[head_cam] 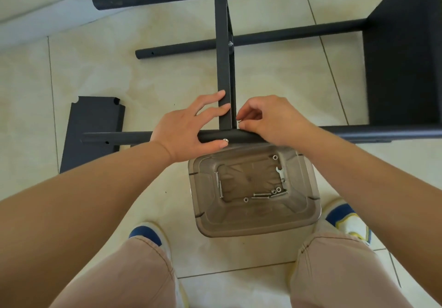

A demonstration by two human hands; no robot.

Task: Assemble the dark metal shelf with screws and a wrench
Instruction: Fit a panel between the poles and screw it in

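- Overhead, the head view shows the dark matte metal shelf frame [224, 51] lying on its side on glossy cream floor tiles [100, 73], its round tubes crossed by a flat upright panel.
- Left hand [189, 128] holds the joint where that panel meets the nearest round tube [239, 137]: fingers straight against the panel's face, thumb pressing a small silver screw head [225, 141] on the tube.
- Right hand [270, 121] is curled, fingertips pinched together on a tiny silver fastener [240, 121] just beside the panel's right edge.
- Directly below the tube sits a translucent grey-brown plastic bin [308, 188] with rounded corners; loose silver screws [260, 197], washers or nuts and a small flat steel wrench [279, 170] lie on its bottom.
- A separate dark flat shelf panel [93, 125] with notched corners lies on the tiles to the left.
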